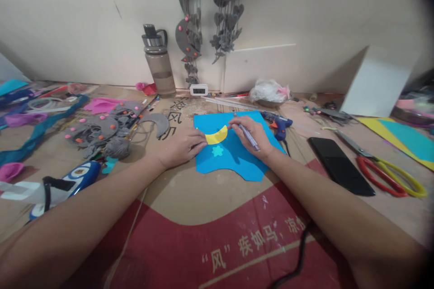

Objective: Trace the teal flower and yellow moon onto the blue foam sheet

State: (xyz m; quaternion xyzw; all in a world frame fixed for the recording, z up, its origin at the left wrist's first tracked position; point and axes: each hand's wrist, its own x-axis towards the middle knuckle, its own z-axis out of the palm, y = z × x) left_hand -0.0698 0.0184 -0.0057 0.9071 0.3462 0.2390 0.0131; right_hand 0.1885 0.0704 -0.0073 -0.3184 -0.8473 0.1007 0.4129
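Observation:
A yellow paper crescent [217, 137] lies on a blue sheet [230, 162] with a notched, curved near edge. My left hand [185, 145] is closed at the crescent's left end, fingers together, covering that tip. In my right hand [251, 132] is a pale purple pen [250, 139], slanting across the fingers; the fingertips are close to the crescent's right tip. Whether they touch it I cannot tell. Just below the crescent, a small turquoise paper flower [217, 151] rests on the same sheet.
To the right are a blue glue gun [281, 125], a black phone [339, 165] and red-and-yellow-handled scissors [389, 174]. Grey felt pieces [93, 131] lie left. A water bottle [160, 67] and a small clock [199, 90] stand at the back. A black cable [300, 257] crosses the cardboard in front.

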